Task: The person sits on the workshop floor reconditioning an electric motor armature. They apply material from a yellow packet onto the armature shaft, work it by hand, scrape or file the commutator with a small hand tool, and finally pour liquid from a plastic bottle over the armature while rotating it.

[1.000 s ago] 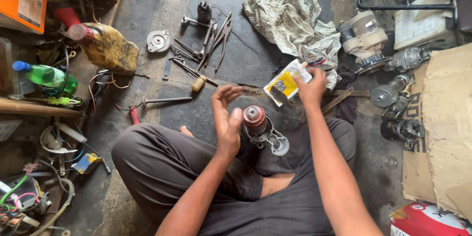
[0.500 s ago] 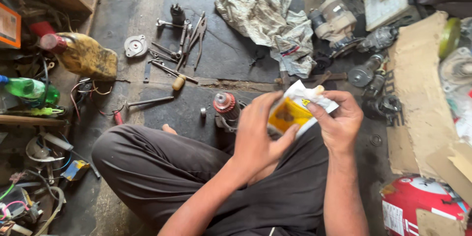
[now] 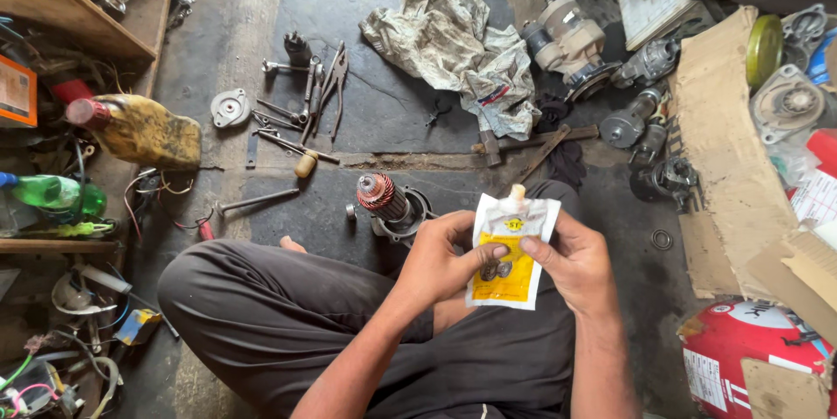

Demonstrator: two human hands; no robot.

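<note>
Over the lap, both hands [image 3: 514, 262] now gripping yellow pouch [image 3: 512, 253]; armature [image 3: 388, 201] released

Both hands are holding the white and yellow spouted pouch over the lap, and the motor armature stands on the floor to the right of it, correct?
Not quite. The head view shows the motor armature left of the pouch, not right. Left hand and right hand both hold it.

It was a repair workshop: hand tools [image 3: 305, 105] lay scattered on the grimy floor at upper centre, with dismantled motor parts [image 3: 645, 114] crowding the upper right.
</note>
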